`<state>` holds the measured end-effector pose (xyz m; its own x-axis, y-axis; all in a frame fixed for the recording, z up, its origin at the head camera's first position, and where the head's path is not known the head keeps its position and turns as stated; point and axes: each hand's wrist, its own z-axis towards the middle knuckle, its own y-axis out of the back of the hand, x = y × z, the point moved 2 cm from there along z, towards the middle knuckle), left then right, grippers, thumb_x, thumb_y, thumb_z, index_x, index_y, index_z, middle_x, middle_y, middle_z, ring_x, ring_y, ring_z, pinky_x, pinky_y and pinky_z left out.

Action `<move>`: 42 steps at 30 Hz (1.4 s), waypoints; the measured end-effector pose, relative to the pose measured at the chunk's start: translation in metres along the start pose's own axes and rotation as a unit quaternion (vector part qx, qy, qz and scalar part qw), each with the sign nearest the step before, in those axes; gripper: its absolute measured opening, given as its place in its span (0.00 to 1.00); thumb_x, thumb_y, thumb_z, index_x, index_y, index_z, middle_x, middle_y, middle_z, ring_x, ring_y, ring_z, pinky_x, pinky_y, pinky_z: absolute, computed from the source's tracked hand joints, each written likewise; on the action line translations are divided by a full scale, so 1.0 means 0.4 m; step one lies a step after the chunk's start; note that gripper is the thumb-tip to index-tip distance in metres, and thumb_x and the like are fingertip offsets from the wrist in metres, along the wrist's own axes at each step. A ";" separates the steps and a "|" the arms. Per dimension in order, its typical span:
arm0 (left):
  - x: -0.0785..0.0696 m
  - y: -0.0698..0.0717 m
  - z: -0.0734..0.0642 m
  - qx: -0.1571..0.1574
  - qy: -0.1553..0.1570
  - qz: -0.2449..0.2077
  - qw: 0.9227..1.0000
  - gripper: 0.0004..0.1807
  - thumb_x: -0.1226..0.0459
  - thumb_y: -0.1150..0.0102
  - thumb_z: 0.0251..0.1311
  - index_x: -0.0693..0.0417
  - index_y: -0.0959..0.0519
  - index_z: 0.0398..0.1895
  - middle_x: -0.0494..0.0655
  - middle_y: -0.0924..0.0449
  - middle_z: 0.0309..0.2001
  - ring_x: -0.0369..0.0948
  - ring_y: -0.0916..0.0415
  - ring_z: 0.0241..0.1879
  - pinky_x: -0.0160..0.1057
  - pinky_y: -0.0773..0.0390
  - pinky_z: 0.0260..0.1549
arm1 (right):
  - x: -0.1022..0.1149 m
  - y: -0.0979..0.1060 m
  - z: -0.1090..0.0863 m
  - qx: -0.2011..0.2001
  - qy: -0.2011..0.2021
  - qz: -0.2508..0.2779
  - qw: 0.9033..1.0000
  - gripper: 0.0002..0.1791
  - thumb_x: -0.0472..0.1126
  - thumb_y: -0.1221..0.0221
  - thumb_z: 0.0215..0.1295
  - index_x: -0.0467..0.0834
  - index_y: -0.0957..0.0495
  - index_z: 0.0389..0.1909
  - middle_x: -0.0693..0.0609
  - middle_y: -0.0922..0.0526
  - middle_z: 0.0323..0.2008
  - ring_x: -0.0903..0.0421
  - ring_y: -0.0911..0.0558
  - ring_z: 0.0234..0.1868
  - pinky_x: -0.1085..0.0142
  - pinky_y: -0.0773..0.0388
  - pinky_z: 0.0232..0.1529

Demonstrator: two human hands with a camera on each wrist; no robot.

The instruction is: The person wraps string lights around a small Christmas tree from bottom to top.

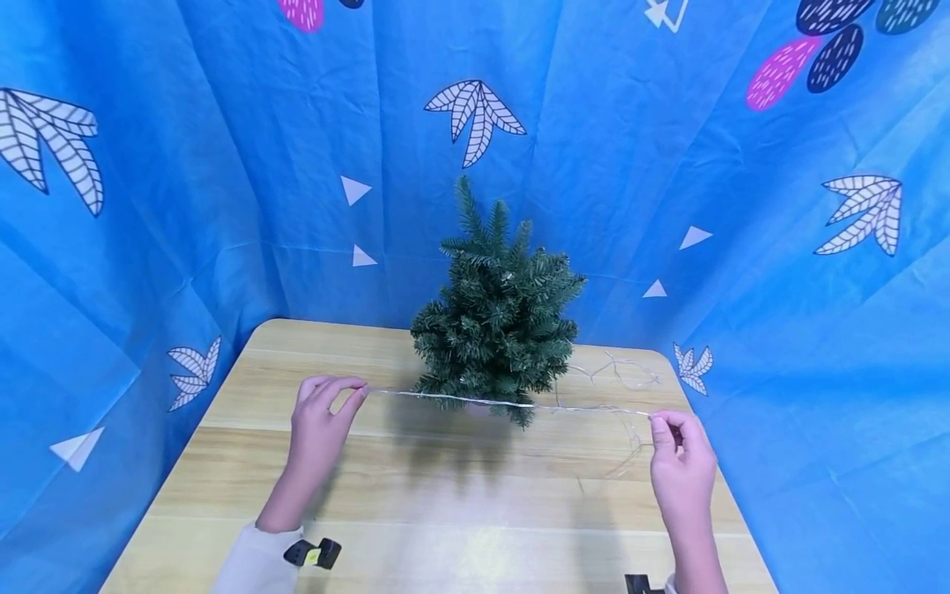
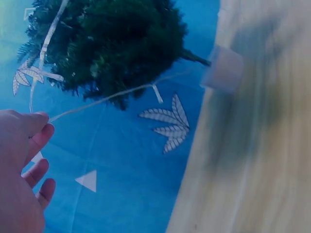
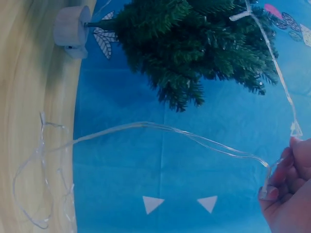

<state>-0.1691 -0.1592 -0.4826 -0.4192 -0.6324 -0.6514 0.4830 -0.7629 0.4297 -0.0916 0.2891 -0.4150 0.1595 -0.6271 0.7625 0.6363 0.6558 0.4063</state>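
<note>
A string of fairy lights [image 1: 453, 398], a thin clear wire with small bulbs, stretches between both hands across the front of a small artificial Christmas tree [image 1: 497, 322]. On the left, my left hand [image 1: 319, 433] pinches one part of the wire between thumb and index finger, its other fingers loosely bent in the left wrist view. My right hand [image 1: 683, 462] pinches the wire at the other side, fingers curled. More wire [image 3: 146, 125] trails from the right hand down to the table. The tree's pale round base [image 2: 226, 72] shows in both wrist views, mostly hidden by branches in the head view.
Loops of loose wire [image 1: 631, 375] lie on the wooden table [image 1: 297, 355] to the right of the tree. A blue patterned cloth [image 1: 319, 165] hangs behind the table and along both sides. The table's rounded back corners meet the cloth.
</note>
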 end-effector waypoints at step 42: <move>-0.196 -0.125 0.097 -0.018 -0.082 0.006 0.996 0.06 0.61 0.25 0.55 0.47 0.11 0.36 0.42 0.11 0.36 0.41 0.31 0.35 0.39 0.35 0.31 | -0.090 0.096 0.073 -0.128 -0.140 0.046 0.981 0.04 0.44 0.45 0.75 0.53 0.21 0.41 0.63 0.26 0.29 0.64 0.29 0.30 0.78 0.33 0.29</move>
<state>-0.1902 -0.0767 -0.4287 -0.5308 -0.6576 -0.5346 0.5144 -0.7514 0.4133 -0.0951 0.3492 -0.4122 0.0350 -0.4070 0.9128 0.8035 0.5546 0.2165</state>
